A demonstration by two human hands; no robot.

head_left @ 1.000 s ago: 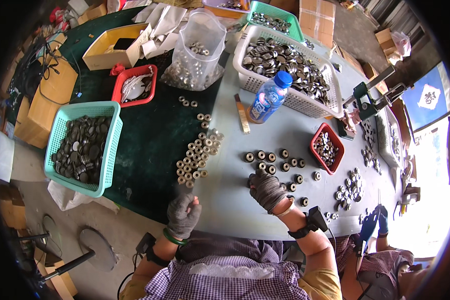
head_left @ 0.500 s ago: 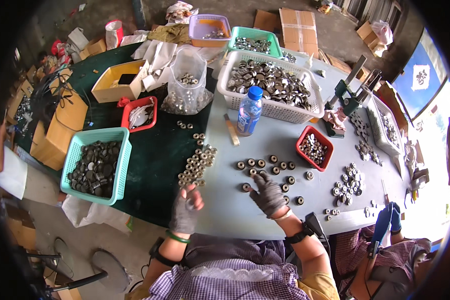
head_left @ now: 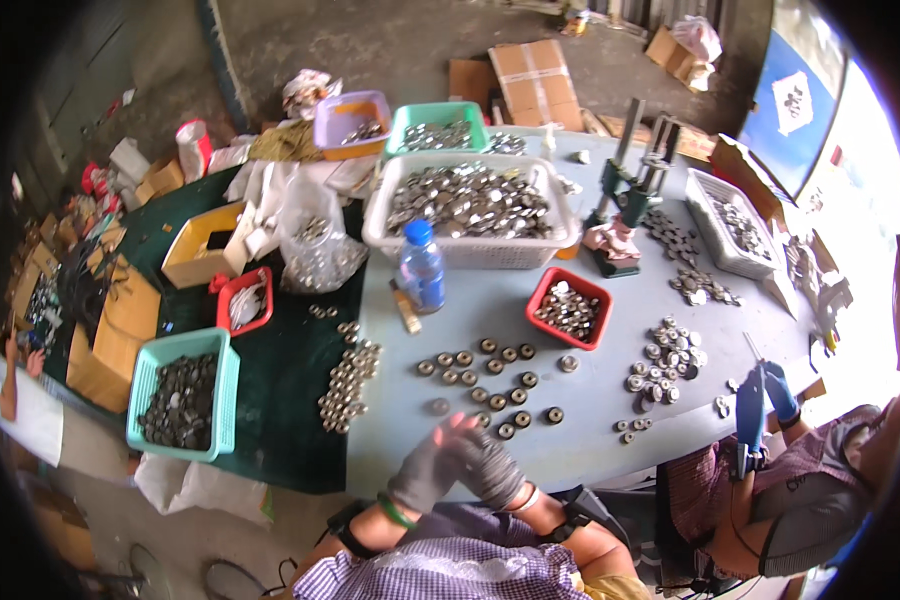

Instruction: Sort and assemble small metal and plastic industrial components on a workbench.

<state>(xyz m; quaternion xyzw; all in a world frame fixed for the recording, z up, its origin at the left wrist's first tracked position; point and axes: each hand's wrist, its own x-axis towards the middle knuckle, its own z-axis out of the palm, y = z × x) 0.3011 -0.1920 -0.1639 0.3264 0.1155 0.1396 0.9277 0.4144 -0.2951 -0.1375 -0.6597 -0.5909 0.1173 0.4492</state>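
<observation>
My left hand (head_left: 426, 474) and my right hand (head_left: 487, 472), both in grey fingerless gloves, meet at the table's near edge. The left fingertips are bunched together. What lies between the hands is too hidden to name, and the right fingers are covered and smeared by motion. Just beyond them sits a loose group of dark-rimmed round metal parts (head_left: 518, 396) with centre holes. One blurred round part (head_left: 440, 407) is close to the left fingertips. A cluster of small shiny metal rings (head_left: 348, 385) lies farther left, on the dark green surface.
A blue-capped bottle (head_left: 423, 272) stands before a white basket (head_left: 470, 250) of metal discs. A red bin (head_left: 570, 338) holds small parts. Left are a teal basket (head_left: 225, 400) and a clear bag (head_left: 315, 250). A green hand press (head_left: 625, 205) stands back right; a blue-gloved co-worker (head_left: 760, 400) sits right.
My right hand has left the dark-rimmed parts and come back to meet my left hand near the table edge. The whole view has shifted, so the table things appear farther left.
</observation>
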